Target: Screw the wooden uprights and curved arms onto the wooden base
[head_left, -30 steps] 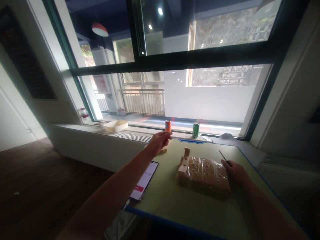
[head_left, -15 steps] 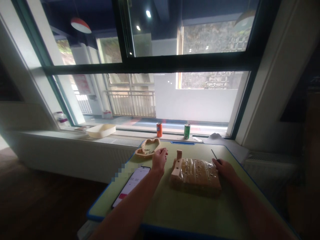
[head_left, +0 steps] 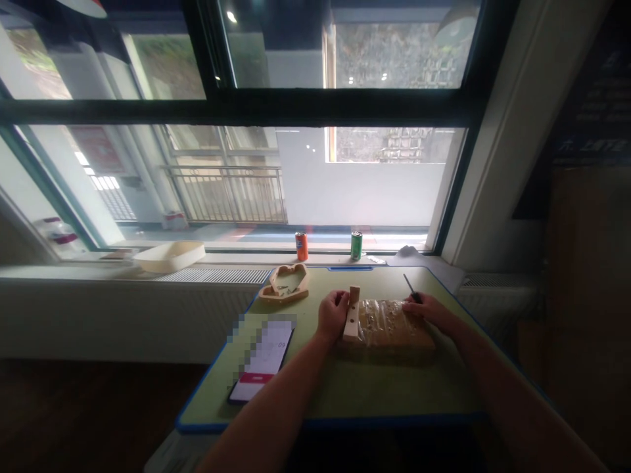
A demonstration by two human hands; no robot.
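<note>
A wooden piece (head_left: 351,318) with dark holes stands upright at the left end of a brown block wrapped in clear tape (head_left: 389,328). My left hand (head_left: 332,315) is against the left side of that piece, its fingers curled in a pinch. Whatever they hold is too small or hidden to make out. Over the block's right end, my right hand (head_left: 432,310) grips a screwdriver (head_left: 417,297) by its dark handle, the thin shaft pointing up and away to the left. Small bits, perhaps screws, dot the taped top.
Wooden frame-like parts (head_left: 283,292) with small metal bits lie at the table's back left. A phone (head_left: 261,361) rests on the green table (head_left: 374,394) left of my forearm. An orange can (head_left: 302,246), a green can (head_left: 356,246) and a cream tray (head_left: 170,256) stand along the windowsill.
My left hand has moved right, from beside the wooden frame parts to the upright piece. My right hand has come in over the block with the screwdriver. The view has turned right.
</note>
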